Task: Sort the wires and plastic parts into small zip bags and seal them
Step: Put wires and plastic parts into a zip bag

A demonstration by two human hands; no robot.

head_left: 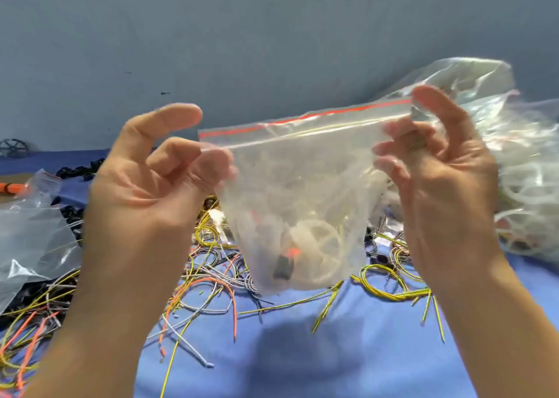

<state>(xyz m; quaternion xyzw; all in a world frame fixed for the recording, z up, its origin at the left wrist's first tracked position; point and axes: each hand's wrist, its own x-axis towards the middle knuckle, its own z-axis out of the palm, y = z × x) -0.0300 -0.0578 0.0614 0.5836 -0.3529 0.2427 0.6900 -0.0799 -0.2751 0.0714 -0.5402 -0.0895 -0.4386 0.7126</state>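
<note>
Blue cloth (302, 355) below; zip bag (302, 173) mouth-up, seal crosswise; left hand (145, 192), right hand (444, 183) pinching corners.

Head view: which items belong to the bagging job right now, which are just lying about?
In the job: zip bag, pinched at its top corners by left hand and right hand; white plastic ring and dark part inside it.
Lying about: loose wires on the blue cloth; big bag of white rings; empty bags; black wheel.
</note>
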